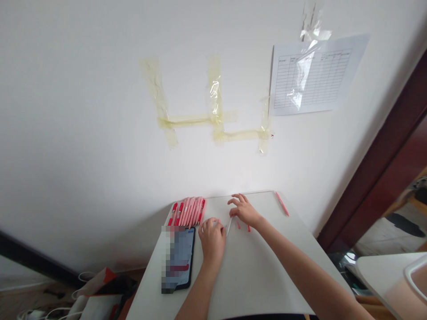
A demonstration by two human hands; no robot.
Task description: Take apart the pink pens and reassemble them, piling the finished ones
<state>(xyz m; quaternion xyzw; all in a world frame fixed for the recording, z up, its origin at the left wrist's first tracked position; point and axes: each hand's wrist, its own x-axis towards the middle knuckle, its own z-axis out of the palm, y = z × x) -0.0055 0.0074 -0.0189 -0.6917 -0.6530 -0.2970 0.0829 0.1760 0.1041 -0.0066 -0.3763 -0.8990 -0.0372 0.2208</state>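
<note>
My left hand [212,235] rests low over the table with its fingers curled. A bit of pink and something pale show by its fingertips, mostly hidden by the hand. To its right, my right hand [244,210] has its thumb and a finger at the upper end of a thin white stick, which looks like a pen refill [228,227]; its other fingers are raised and spread. The stick slants down between both hands. Two small pink and red pen parts [248,228] lie just below my right hand.
Several pink and red pens [190,211] lie in a row at the back left. Below them is a phone [188,262], partly blurred out. A single pink pen [282,204] lies by the table's [267,284] back right edge. The wall [110,111] stands directly behind.
</note>
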